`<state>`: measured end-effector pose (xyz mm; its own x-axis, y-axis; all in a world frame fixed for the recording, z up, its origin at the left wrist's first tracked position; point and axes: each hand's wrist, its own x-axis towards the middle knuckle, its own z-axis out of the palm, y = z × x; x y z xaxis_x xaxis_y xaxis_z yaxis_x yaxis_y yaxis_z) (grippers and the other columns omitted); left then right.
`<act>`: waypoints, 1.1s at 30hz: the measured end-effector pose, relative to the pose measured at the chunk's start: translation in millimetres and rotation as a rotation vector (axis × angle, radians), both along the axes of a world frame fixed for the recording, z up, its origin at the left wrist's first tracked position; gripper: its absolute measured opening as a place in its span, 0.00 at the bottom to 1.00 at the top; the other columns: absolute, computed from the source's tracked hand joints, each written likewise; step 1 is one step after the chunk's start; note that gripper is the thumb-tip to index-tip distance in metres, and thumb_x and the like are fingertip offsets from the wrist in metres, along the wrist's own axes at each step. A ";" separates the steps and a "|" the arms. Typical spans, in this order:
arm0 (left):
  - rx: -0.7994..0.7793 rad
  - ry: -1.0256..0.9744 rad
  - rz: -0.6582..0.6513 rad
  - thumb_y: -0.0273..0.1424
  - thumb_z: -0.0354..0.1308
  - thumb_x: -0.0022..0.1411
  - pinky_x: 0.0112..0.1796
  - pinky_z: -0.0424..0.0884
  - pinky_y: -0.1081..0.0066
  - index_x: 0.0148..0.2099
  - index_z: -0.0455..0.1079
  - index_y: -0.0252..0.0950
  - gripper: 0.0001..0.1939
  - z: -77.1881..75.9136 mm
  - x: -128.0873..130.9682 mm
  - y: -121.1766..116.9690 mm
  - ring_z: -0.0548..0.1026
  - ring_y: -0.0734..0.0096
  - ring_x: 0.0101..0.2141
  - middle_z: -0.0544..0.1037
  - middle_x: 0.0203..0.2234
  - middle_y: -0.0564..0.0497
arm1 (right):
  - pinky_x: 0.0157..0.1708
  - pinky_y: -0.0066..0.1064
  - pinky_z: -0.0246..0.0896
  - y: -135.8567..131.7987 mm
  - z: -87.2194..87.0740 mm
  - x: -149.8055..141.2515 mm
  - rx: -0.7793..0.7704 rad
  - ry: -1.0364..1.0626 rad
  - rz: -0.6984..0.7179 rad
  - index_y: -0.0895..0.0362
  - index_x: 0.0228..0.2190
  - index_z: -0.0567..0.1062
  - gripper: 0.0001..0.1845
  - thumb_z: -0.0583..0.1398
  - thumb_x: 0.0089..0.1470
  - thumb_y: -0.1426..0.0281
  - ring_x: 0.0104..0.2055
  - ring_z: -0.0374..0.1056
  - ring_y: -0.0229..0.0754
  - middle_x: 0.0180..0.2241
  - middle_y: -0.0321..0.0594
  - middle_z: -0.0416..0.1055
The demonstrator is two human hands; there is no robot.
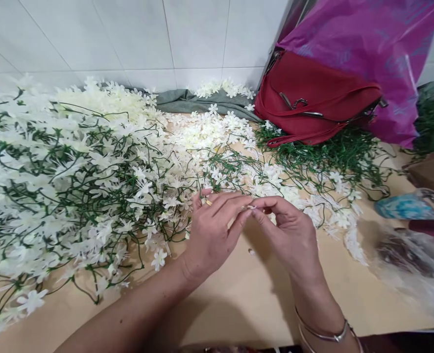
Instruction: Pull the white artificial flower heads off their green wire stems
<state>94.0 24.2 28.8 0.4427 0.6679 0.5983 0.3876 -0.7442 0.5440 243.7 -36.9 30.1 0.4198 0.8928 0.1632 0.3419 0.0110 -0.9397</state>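
My left hand (214, 230) and my right hand (292, 233) meet above the table (231, 299), fingertips nearly touching. Both pinch a small white piece (251, 207) between thumb and forefinger; it looks like part of an artificial flower, mostly covered by the fingers. A gold ring shows on a left finger, whose other fingers are partly curled. Just beyond the hands lie loose white petals (209, 130) and green plastic stems (231, 164). To the left rises a large heap of white artificial flowers (92, 171) on green stems.
A red handbag (312, 93) rests on green stems against a purple plastic bag (378, 44) at the back right. Farther right are a blue-patterned clear bottle or cup (404, 205) and a clear plastic bag (415, 260) with dark contents. Grey-green cloth (187, 100) lies along the tiled wall.
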 end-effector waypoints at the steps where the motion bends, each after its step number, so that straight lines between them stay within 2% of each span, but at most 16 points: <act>1: -0.008 -0.011 -0.014 0.27 0.59 0.72 0.57 0.61 0.57 0.49 0.75 0.43 0.07 -1.0 0.1 0.5 0.83 0.69 0.43 0.86 0.43 0.56 | 0.41 0.34 0.66 -0.3 -0.1 -0.4 0.009 0.035 0.006 0.52 0.33 0.79 0.00 0.66 0.58 0.69 0.36 0.72 0.41 0.32 0.34 0.78; 4: -0.055 -0.119 -0.008 0.25 0.59 0.72 0.49 0.68 0.62 0.46 0.75 0.42 0.06 -0.9 -1.4 4.2 0.83 0.71 0.38 0.86 0.39 0.56 | 0.43 0.34 0.66 0.3 -1.0 1.9 0.033 0.023 -0.036 0.52 0.36 0.79 0.02 0.66 0.59 0.68 0.38 0.72 0.41 0.35 0.35 0.78; 7: -0.091 -0.250 0.017 0.24 0.60 0.70 0.43 0.73 0.68 0.45 0.75 0.39 0.06 2.6 -3.6 7.0 0.82 0.72 0.38 0.85 0.37 0.53 | 0.42 0.34 0.65 2.2 -1.7 9.7 0.077 -0.185 -0.211 0.53 0.35 0.79 0.02 0.64 0.60 0.69 0.35 0.71 0.41 0.34 0.36 0.78; 10: -0.116 -0.356 0.038 0.22 0.59 0.70 0.46 0.75 0.68 0.45 0.73 0.39 0.07 5.2 -4.3 6.2 0.81 0.71 0.41 0.83 0.38 0.51 | 0.39 0.35 0.64 3.6 -3.2 18.8 0.094 -0.381 -0.284 0.53 0.34 0.78 0.01 0.64 0.59 0.70 0.33 0.69 0.41 0.32 0.35 0.76; 13: -0.193 -0.443 0.056 0.23 0.56 0.71 0.54 0.74 0.62 0.47 0.71 0.39 0.07 9.9 -5.0 3.3 0.78 0.67 0.49 0.80 0.44 0.48 | 0.38 0.36 0.63 3.7 -6.7 24.4 0.028 -0.488 -0.141 0.53 0.32 0.78 0.03 0.65 0.59 0.72 0.34 0.68 0.43 0.31 0.37 0.76; 17: -0.262 -0.461 0.079 0.25 0.56 0.72 0.61 0.69 0.54 0.47 0.70 0.41 0.06 26.5 -9.5 -1.6 0.74 0.62 0.57 0.76 0.52 0.46 | 0.41 0.42 0.60 2.1 -11.2 26.8 -0.079 -0.724 0.099 0.53 0.35 0.81 0.10 0.60 0.60 0.77 0.38 0.64 0.49 0.34 0.42 0.76; 21: -0.309 -0.342 0.044 0.26 0.56 0.72 0.58 0.72 0.58 0.46 0.71 0.41 0.05 38.7 -15.5 -8.9 0.76 0.63 0.55 0.79 0.50 0.47 | 0.42 0.45 0.60 0.9 -11.4 27.3 -0.113 -0.876 0.157 0.54 0.34 0.81 0.14 0.56 0.64 0.78 0.40 0.60 0.52 0.35 0.48 0.73; 24: -0.331 -0.175 -0.017 0.25 0.59 0.70 0.55 0.73 0.58 0.44 0.73 0.42 0.05 32.6 -18.3 -14.7 0.81 0.66 0.43 0.83 0.41 0.52 | 0.41 0.45 0.61 1.7 -11.4 24.9 -0.097 -0.830 0.181 0.55 0.33 0.79 0.12 0.57 0.63 0.78 0.41 0.61 0.53 0.36 0.48 0.72; 27: -0.341 -0.071 0.010 0.26 0.61 0.69 0.62 0.66 0.47 0.43 0.75 0.43 0.05 18.3 -20.1 -15.3 0.83 0.68 0.35 0.85 0.35 0.56 | 0.44 0.44 0.63 3.0 -10.6 18.7 -0.019 -0.688 0.189 0.53 0.33 0.77 0.10 0.60 0.61 0.79 0.45 0.65 0.52 0.39 0.45 0.75; 30: -0.406 -0.124 0.064 0.29 0.61 0.69 0.64 0.63 0.44 0.43 0.77 0.42 0.04 6.3 -21.4 -9.7 0.84 0.68 0.32 0.86 0.33 0.56 | 0.49 0.45 0.64 2.8 -6.6 10.0 0.089 -0.541 0.071 0.51 0.33 0.76 0.07 0.61 0.62 0.75 0.47 0.69 0.50 0.40 0.41 0.77; 33: -0.487 -0.213 0.078 0.30 0.61 0.70 0.60 0.71 0.49 0.45 0.78 0.41 0.05 0.5 -21.6 -4.1 0.84 0.67 0.32 0.87 0.34 0.53 | 0.48 0.42 0.65 1.0 -1.8 -0.3 0.143 -0.297 -0.009 0.50 0.33 0.76 0.05 0.63 0.62 0.72 0.44 0.72 0.47 0.37 0.39 0.77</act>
<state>72.4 20.1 29.4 0.2828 0.9166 0.2825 0.2750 -0.3596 0.8916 243.4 -35.9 28.4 0.3431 0.8481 0.4036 0.6016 0.1315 -0.7879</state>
